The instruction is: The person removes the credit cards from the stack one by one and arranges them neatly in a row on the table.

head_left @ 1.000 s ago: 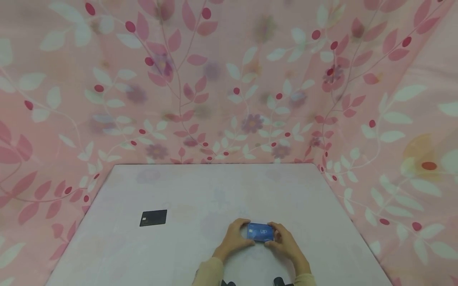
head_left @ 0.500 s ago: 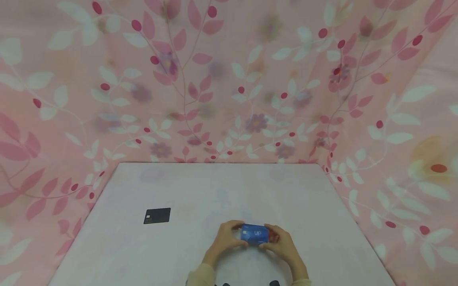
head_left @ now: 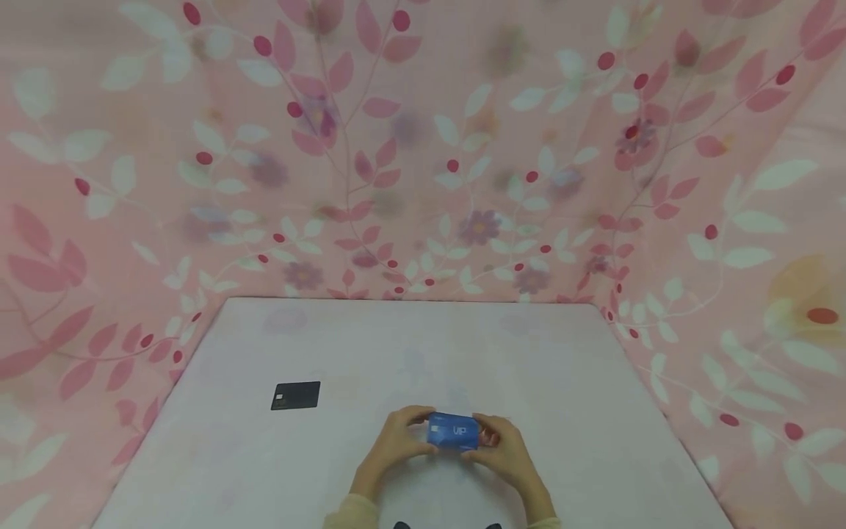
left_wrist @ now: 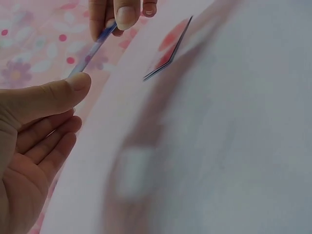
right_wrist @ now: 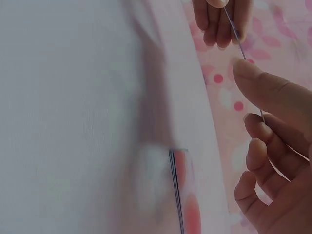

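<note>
A blue bank card point(head_left: 453, 431) with a light chip and white lettering is held up between both hands at the front of the table, its edges slightly bowed in the head view. My left hand point(head_left: 400, 439) pinches its left end between thumb and fingers. At the right end, the thumb and fingers of my right hand point(head_left: 504, 448) pinch it. Both wrist views show the blue card point(left_wrist: 95, 48) nearly edge-on, as a thin line point(right_wrist: 237, 36) between the hands. A black card point(head_left: 296, 395) with a light chip lies flat to the left.
A white tabletop point(head_left: 370, 345) spreads under the hands. Pink floral cloth point(head_left: 396, 147) stands behind it and along both sides. In the left wrist view, a thin, dark-edged flat thing point(left_wrist: 171, 48) shows red patches.
Both hands have moved left with the blue card between them, nearer the black card, and the blue card bows slightly. The head view has shifted a little.
</note>
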The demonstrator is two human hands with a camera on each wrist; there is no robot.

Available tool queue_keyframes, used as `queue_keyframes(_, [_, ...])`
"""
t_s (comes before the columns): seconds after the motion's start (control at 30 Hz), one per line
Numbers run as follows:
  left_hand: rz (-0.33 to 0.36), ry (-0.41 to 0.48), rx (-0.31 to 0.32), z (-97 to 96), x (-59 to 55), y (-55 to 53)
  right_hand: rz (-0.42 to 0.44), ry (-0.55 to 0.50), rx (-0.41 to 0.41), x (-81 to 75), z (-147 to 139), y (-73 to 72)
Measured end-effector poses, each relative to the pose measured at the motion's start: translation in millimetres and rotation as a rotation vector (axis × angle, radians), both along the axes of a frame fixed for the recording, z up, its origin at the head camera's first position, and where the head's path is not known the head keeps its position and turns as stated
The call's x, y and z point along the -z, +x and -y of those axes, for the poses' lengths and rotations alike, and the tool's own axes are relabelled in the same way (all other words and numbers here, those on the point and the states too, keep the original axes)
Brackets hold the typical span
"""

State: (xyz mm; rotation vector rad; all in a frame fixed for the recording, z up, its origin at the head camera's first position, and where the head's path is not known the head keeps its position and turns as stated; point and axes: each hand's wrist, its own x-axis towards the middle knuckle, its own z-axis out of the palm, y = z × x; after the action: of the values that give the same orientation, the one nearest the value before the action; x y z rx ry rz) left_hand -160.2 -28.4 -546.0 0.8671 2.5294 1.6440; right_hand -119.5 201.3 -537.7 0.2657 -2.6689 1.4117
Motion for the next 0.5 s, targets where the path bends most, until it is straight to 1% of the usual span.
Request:
queue_keyframes(0.1, [0.003, -0.002, -0.017, 9.8, -1.1, 1.0, -0.059, -0.024, -0.033, 0.6, 9, -1.7])
queue_keyframes(0.2, [-0.015, 0.017, -0.035, 20.3, -0.2, 2.6, -0.1, -0.038, -0.075, 0.5, 19, -3.0])
queue_keyframes(0.33, [-0.026, 0.015, -0.065, 33.7, -0.9, 5.3, -0.11, -0.019, -0.102, -3.5, 31, -3.0])
queue_keyframes(0.5, [0.008, -0.036, -0.099, 47.7, -5.8, 7.9, -0.136, -0.004, -0.117, -6.5, 44, -3.7])
